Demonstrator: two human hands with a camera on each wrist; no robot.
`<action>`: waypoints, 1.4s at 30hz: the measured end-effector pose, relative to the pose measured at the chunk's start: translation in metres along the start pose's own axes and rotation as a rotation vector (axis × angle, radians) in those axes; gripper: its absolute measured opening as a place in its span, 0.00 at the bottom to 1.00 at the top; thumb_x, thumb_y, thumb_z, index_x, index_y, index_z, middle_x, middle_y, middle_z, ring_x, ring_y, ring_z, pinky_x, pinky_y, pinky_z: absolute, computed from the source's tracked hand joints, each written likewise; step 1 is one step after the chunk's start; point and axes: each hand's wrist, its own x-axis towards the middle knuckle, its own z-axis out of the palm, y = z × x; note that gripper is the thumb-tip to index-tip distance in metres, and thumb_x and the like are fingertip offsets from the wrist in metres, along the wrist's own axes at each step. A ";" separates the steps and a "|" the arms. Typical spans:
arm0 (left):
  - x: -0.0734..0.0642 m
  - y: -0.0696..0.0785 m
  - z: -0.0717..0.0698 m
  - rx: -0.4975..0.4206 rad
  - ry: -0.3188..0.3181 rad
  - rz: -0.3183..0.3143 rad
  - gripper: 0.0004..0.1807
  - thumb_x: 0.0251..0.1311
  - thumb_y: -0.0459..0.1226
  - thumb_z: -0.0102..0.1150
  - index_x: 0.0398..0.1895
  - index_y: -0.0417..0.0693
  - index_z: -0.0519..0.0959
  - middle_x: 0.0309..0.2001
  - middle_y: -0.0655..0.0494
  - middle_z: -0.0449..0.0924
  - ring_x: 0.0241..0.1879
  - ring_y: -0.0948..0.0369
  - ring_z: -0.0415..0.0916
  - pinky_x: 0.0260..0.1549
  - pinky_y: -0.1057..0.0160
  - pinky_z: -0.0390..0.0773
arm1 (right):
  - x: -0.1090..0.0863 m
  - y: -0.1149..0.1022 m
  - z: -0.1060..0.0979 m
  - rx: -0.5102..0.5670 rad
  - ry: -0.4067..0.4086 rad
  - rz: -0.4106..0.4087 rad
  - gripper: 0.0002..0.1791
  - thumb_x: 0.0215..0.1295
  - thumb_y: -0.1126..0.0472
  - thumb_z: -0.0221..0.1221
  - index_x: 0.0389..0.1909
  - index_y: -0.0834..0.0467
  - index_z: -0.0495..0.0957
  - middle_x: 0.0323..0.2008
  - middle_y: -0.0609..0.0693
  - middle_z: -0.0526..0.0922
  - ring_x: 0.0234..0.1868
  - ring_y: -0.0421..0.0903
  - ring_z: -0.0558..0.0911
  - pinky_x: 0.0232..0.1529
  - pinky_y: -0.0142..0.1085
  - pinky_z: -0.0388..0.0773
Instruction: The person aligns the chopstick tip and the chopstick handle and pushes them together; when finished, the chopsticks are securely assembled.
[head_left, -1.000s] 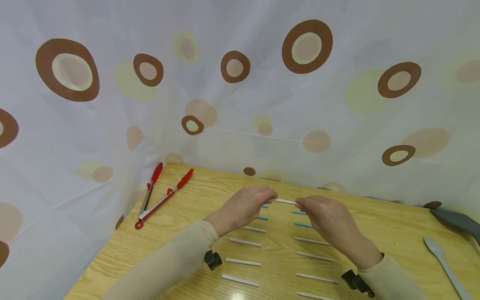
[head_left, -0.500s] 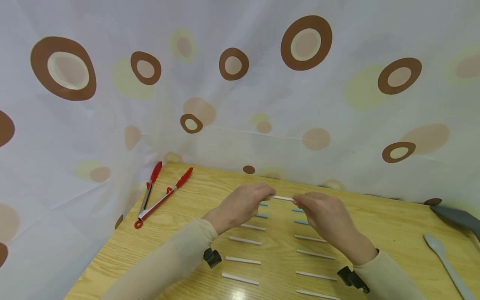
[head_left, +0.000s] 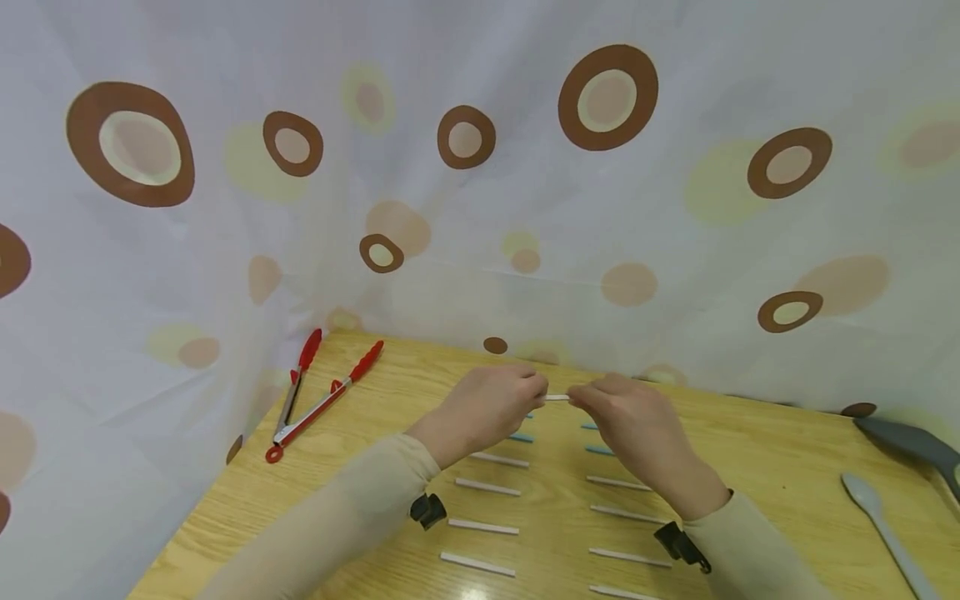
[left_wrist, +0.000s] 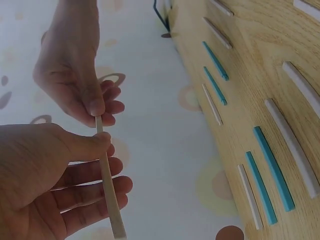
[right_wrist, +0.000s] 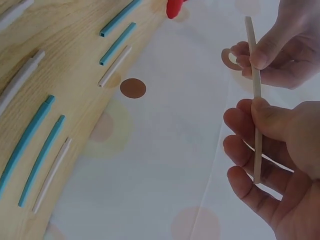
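A thin pale stick is held up near the far edge of the table between both hands. My left hand pinches it from the left with thumb and fingertips, and my right hand pinches it from the right, a short gap away. In the right wrist view the stick runs straight through both pinches, its ends free beyond them. Below lie two columns of similar short sticks, white and blue. On the right-hand pieces, a blue stick among them, the inner ends narrow.
Red-tipped tongs lie spread at the table's back left. On the right are a grey spoon and a dark grey utensil. A patterned sheet hangs behind the wooden table.
My right hand has moved left, closer to the left hand, so less of the stick shows between them. The left hand has stayed nearly in place.
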 end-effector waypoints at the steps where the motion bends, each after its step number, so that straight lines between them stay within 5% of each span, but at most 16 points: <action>1: 0.001 0.001 0.000 0.018 0.004 0.000 0.07 0.72 0.41 0.56 0.40 0.51 0.82 0.34 0.62 0.76 0.27 0.70 0.73 0.23 0.77 0.71 | 0.001 0.000 0.000 -0.001 -0.005 0.000 0.12 0.50 0.69 0.72 0.37 0.56 0.86 0.29 0.48 0.85 0.27 0.47 0.81 0.19 0.37 0.76; 11: 0.002 0.004 0.002 0.065 -0.054 -0.028 0.08 0.70 0.43 0.59 0.39 0.50 0.83 0.34 0.61 0.77 0.27 0.69 0.75 0.22 0.76 0.73 | 0.008 -0.003 0.004 0.024 -0.010 -0.028 0.13 0.50 0.66 0.74 0.38 0.55 0.85 0.29 0.45 0.85 0.27 0.44 0.79 0.22 0.35 0.76; 16: 0.000 -0.003 -0.003 -0.017 -0.108 -0.074 0.07 0.70 0.41 0.59 0.39 0.48 0.82 0.35 0.59 0.77 0.28 0.68 0.76 0.24 0.75 0.74 | 0.007 0.007 0.003 0.035 -0.007 0.011 0.19 0.52 0.61 0.74 0.46 0.58 0.83 0.38 0.50 0.85 0.34 0.48 0.83 0.25 0.39 0.80; 20: -0.003 -0.012 -0.004 -0.133 -0.117 -0.119 0.05 0.70 0.38 0.58 0.38 0.45 0.80 0.34 0.58 0.76 0.28 0.66 0.75 0.26 0.72 0.74 | 0.004 0.018 0.000 0.040 -0.029 0.052 0.23 0.68 0.44 0.59 0.50 0.59 0.81 0.42 0.53 0.85 0.36 0.52 0.84 0.27 0.43 0.81; 24: -0.009 -0.023 0.000 -0.221 -0.100 -0.169 0.04 0.69 0.35 0.59 0.36 0.44 0.79 0.31 0.57 0.75 0.27 0.64 0.72 0.26 0.69 0.74 | 0.001 0.026 0.000 0.026 -0.049 0.081 0.35 0.72 0.35 0.40 0.52 0.59 0.81 0.41 0.55 0.85 0.32 0.52 0.83 0.26 0.45 0.80; 26: -0.013 -0.029 0.003 -0.253 -0.088 -0.204 0.04 0.68 0.34 0.61 0.33 0.44 0.79 0.29 0.57 0.74 0.27 0.63 0.70 0.26 0.68 0.73 | -0.001 0.030 0.001 0.007 -0.066 0.086 0.34 0.72 0.34 0.42 0.51 0.58 0.81 0.41 0.54 0.85 0.30 0.51 0.83 0.25 0.45 0.80; 32: -0.027 -0.049 0.012 -0.321 -0.110 -0.333 0.08 0.66 0.33 0.62 0.28 0.44 0.78 0.24 0.57 0.71 0.23 0.62 0.68 0.23 0.65 0.71 | -0.007 0.039 0.008 -0.032 -0.165 0.152 0.21 0.58 0.50 0.70 0.48 0.58 0.83 0.41 0.54 0.86 0.31 0.51 0.84 0.28 0.46 0.81; 42: -0.059 -0.079 0.026 -0.309 -0.182 -0.617 0.11 0.62 0.28 0.64 0.23 0.40 0.74 0.21 0.55 0.71 0.21 0.60 0.69 0.22 0.63 0.72 | -0.015 0.054 0.020 -0.023 -0.386 0.277 0.16 0.56 0.60 0.73 0.45 0.59 0.83 0.40 0.54 0.86 0.30 0.49 0.84 0.28 0.42 0.80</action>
